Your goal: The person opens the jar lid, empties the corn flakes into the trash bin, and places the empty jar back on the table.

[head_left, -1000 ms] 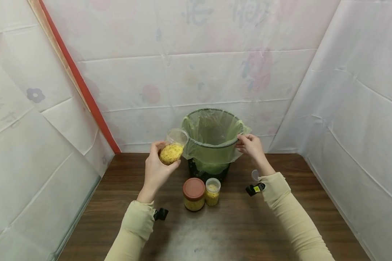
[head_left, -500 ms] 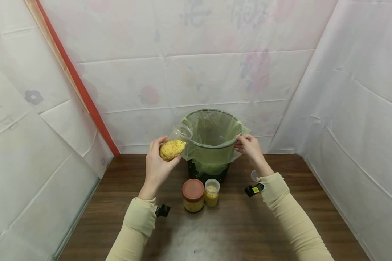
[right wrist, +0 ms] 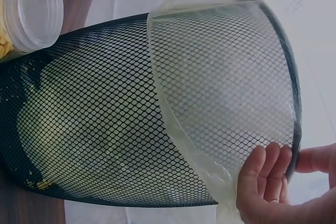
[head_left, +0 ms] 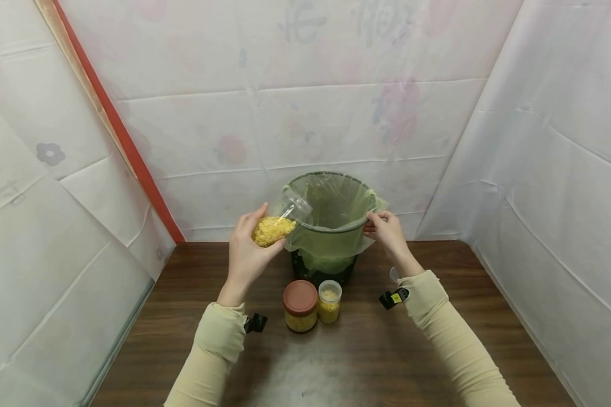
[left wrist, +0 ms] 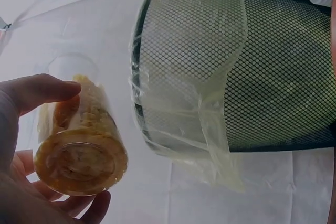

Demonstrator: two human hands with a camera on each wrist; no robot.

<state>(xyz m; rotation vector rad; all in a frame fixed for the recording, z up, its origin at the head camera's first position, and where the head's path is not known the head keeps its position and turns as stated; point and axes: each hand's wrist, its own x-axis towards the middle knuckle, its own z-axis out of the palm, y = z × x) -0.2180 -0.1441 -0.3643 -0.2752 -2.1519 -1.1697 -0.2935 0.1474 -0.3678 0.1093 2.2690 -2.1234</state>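
In the head view my left hand (head_left: 244, 254) grips a clear jar (head_left: 274, 229) partly filled with yellow flakes. The jar is tilted, its mouth over the left rim of a dark mesh bin (head_left: 302, 270). Flakes lie along its lower side; in the left wrist view its base (left wrist: 81, 166) faces the camera. A thin green-yellow bag (head_left: 328, 243) lines the bin and folds down outside it. My right hand (head_left: 389, 232) pinches the bin's right rim and the bag, thumb on one side and fingers outside, as the right wrist view shows.
Before the bin stand a jar with a red-brown lid (head_left: 300, 302) and a smaller clear jar (head_left: 329, 305), both holding yellow stuff. A clear round lid (head_left: 394, 275) lies near my right wrist. White sheeting (head_left: 209, 113) surrounds the wooden table (head_left: 346, 367) on three sides.
My left hand has tipped the jar further to the right, and its mouth has moved over the bin's rim. My right hand keeps its hold on the rim.
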